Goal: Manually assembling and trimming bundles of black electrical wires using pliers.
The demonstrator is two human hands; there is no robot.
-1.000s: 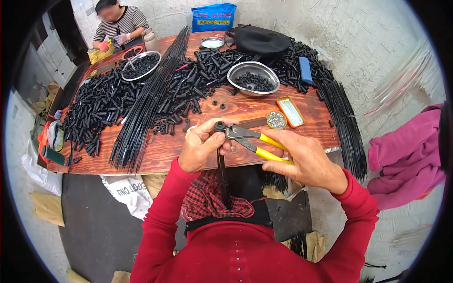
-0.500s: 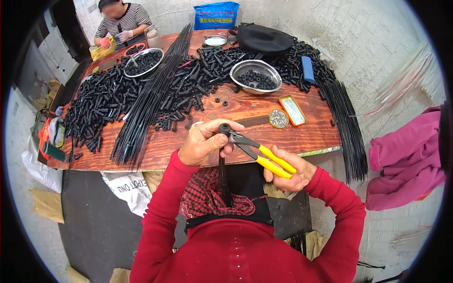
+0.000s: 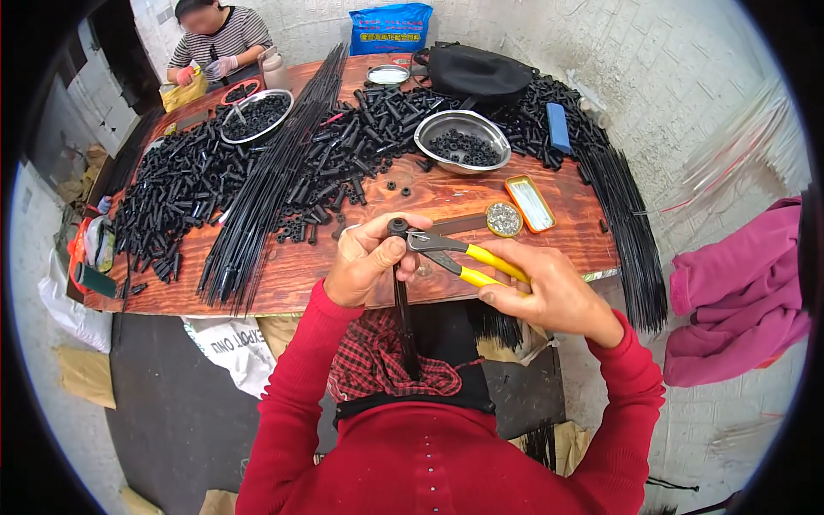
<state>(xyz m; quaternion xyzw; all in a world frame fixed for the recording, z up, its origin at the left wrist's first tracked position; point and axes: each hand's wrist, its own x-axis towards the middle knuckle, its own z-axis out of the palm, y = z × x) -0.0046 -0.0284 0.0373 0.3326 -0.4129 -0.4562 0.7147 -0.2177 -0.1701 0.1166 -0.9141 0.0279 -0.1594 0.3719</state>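
My left hand (image 3: pixel 359 264) is closed near the table's front edge. It pinches a small round black plastic hub (image 3: pixel 397 227) on top of a narrow upright bundle of black rods (image 3: pixel 405 330), which reaches down to my lap. Yellow-handled pincers (image 3: pixel 422 243) are in my right hand (image 3: pixel 549 287), its fingers wrapped over the handles. Their metal jaws lie against the right side of the hub, by a thin bright bit of wire. Whether the jaws bite on it is too small to tell. A red-and-black checked cloth (image 3: pixel 365 360) covers my lap.
Beyond my hands are a metal bowl (image 3: pixel 420 146) of black rings, a round tin (image 3: pixel 504 220) of metal bits and a rectangular tin (image 3: pixel 534 204). Black tubes (image 3: pixel 189 184) heap across the table; long black rods (image 3: pixel 275 172) lie at left. A co-worker (image 3: pixel 219 43) sits far left.
My right hand has shifted from beneath the pincers' handle ends to over the handles, nearer the jaws. The pincers lie flatter. The hub and left hand have moved slightly left and up.
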